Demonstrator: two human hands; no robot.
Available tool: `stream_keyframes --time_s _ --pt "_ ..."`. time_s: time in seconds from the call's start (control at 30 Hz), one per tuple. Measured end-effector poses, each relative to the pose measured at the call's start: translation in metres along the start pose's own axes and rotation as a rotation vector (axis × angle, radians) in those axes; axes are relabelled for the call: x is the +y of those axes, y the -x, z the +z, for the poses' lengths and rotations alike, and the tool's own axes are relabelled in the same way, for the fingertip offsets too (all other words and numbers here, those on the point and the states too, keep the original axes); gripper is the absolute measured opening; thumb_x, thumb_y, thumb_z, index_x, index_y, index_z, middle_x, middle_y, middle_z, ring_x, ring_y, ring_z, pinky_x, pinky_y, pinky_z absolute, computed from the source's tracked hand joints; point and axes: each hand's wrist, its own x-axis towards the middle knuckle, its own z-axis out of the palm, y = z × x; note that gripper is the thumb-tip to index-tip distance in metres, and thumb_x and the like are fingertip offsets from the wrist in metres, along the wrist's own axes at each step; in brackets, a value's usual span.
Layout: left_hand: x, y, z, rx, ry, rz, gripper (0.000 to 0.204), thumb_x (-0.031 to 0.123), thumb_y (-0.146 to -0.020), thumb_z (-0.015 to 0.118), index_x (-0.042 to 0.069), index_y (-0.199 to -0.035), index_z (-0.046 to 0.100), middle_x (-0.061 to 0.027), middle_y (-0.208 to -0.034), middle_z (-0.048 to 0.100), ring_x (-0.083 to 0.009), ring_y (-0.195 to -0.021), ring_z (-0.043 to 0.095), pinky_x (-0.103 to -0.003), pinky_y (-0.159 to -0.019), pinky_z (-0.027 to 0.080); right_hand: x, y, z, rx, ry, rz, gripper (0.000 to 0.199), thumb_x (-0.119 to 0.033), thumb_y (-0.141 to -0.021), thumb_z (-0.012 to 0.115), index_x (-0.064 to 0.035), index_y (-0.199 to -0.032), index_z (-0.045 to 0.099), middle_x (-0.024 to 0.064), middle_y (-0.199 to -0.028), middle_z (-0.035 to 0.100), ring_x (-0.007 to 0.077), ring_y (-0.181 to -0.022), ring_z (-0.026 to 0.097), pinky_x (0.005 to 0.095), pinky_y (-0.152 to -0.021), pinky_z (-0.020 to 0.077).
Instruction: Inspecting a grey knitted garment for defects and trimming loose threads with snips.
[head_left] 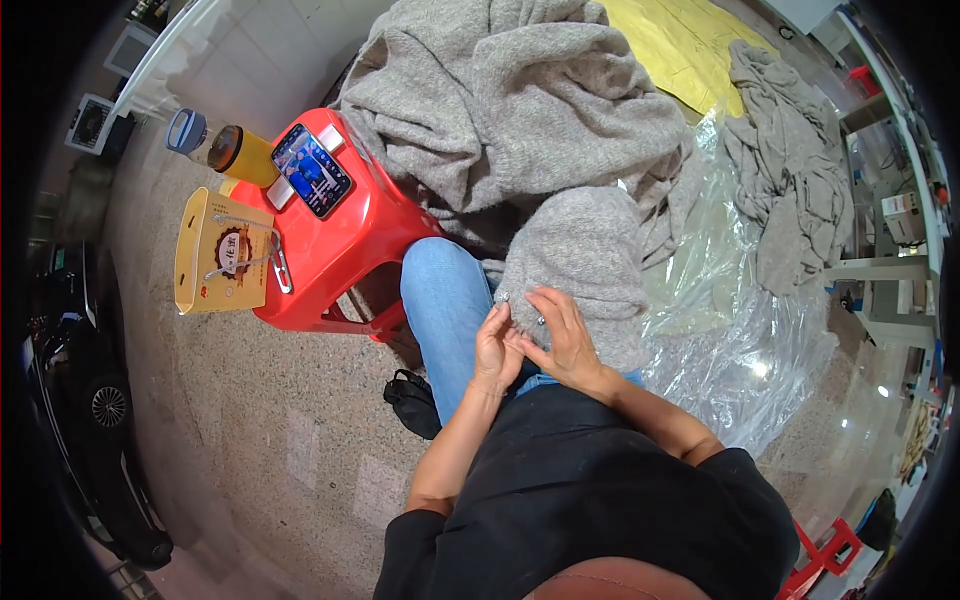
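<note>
Resting across the person's lap, a piece of fuzzy grey knit (590, 250) lies at the hands with small shiny beads or stones near the fingertips. The left hand (493, 347) is palm-up with its fingers curled, the right hand (567, 345) has its fingers partly spread, and the 2 meet near the thumbs; whether they pinch anything I cannot tell. Handwork on this piece appears to be under way, though how much of it is finished cannot be judged. Just beyond, a big grey heap (540, 110) lies loosely bunched; more grey cloth (795, 170) lies on the right, beside clear plastic sheeting (740, 325).

At left, a red stool (345, 285) bears 1 lit phone (312, 170) and a bottle (250, 158) with a yellow-orange lower part, perhaps liquid. At its edge, a yellow carton (215, 285) stands behind a slim metal tool (279, 265); the carton's contents are hidden.
</note>
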Motion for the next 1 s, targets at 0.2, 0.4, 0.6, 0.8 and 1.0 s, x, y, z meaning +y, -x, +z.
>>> stream_keyframes --time_s 0.2,0.4,0.6,0.8,1.0 --pt "-0.011 -0.004 0.016 -0.172 -0.943 0.382 0.009 0.008 -0.086 0.059 0.001 -0.092 0.060 -0.0019 -0.093 0.053 -0.0101 -0.083 0.048 -0.025 -0.072 0.041 0.018 -0.014 0.003 0.003 0.041 -0.041 0.042 0.000 -0.074 0.062 -0.0026 -0.115 0.055 0.0174 -0.108 0.056 0.0368 -0.100 0.055 0.0419 -0.085 0.0466" --pt "-0.025 -0.018 0.036 -0.027 -0.685 0.604 0.043 -0.005 -0.074 0.059 0.005 -0.114 0.047 -0.0083 -0.119 0.044 -0.0156 -0.099 0.050 -0.025 -0.080 0.045 0.005 -0.030 -0.040 -0.086 -0.087 0.198 0.027 0.001 -0.076 0.052 -0.0020 -0.101 0.064 0.0177 -0.089 0.062 0.0349 -0.081 0.062 0.0371 -0.069 0.0488" --pt "-0.011 -0.073 0.067 -0.080 -1.284 1.056 0.039 0.003 -0.075 0.062 0.007 -0.113 0.053 -0.0135 -0.122 0.049 -0.0285 -0.112 0.051 -0.034 -0.090 0.044 -0.060 -0.053 -0.119 -0.307 -0.198 0.052 0.030 0.005 -0.069 0.050 -0.0031 -0.094 0.065 0.0124 -0.083 0.061 0.0259 -0.071 0.058 0.0317 -0.067 0.0469" --pt "0.002 -0.124 0.095 0.119 -1.414 0.964 0.024 0.001 -0.072 0.053 0.009 -0.094 0.060 -0.0133 -0.095 0.063 -0.0373 -0.089 0.061 -0.042 -0.075 0.049 -0.109 -0.089 -0.215 0.116 0.174 -0.415 0.037 0.008 -0.059 0.046 0.0027 -0.092 0.061 0.0154 -0.084 0.060 0.0293 -0.076 0.059 0.0340 -0.072 0.0468" --pt "0.000 -0.134 0.143 0.069 -1.490 1.074 0.029 -0.001 -0.069 0.050 0.010 -0.092 0.063 -0.0150 -0.088 0.063 -0.0367 -0.084 0.059 -0.044 -0.072 0.047 -0.088 -0.067 -0.358 0.848 0.574 -0.772 0.045 -0.024 -0.089 0.064 0.0109 -0.115 0.054 0.0239 -0.107 0.062 0.0297 -0.103 0.061 0.0424 -0.091 0.0470"
